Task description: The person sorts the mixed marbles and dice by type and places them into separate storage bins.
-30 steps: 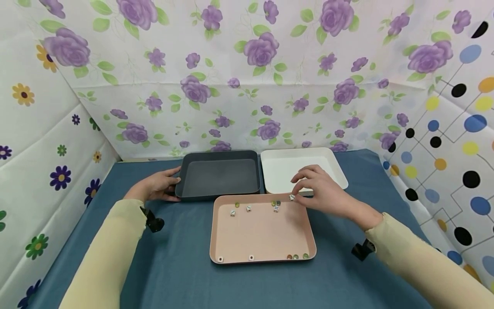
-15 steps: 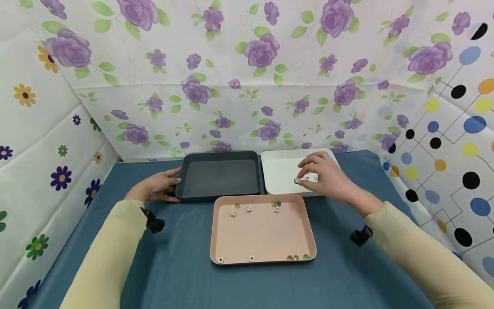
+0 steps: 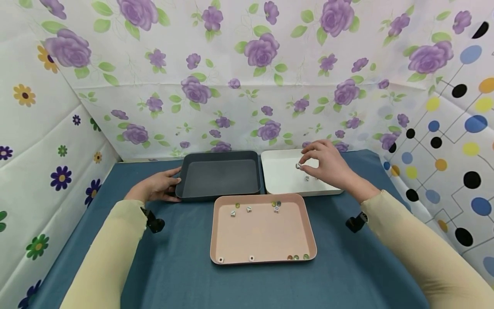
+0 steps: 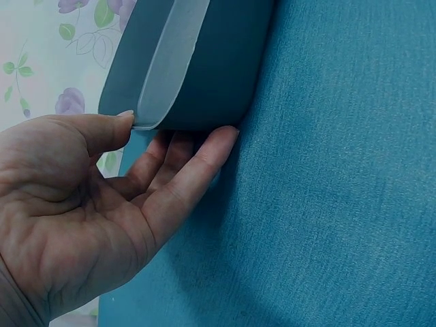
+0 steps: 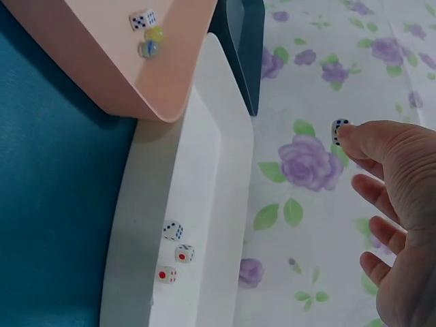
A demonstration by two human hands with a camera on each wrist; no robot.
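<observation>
Above the white tray, my right hand pinches a white die with dark pips between thumb and fingertips. Below it, several dice lie inside that tray, partly hidden by the hand in the head view. My left hand holds the left end of the dark grey tray. Its thumb is on the rim, and its fingers reach along the outer wall near the cloth. No object shows inside the dark tray.
In front stands a pink tray. Toward its back are a few dice and glass marbles; along its front edge lie two dice and three marbles. Blue cloth covers the table, with patterned curtains around it.
My right hand has carried the die from the pink tray's back right corner up and away, over the white tray. The left hand has stayed at the dark tray.
</observation>
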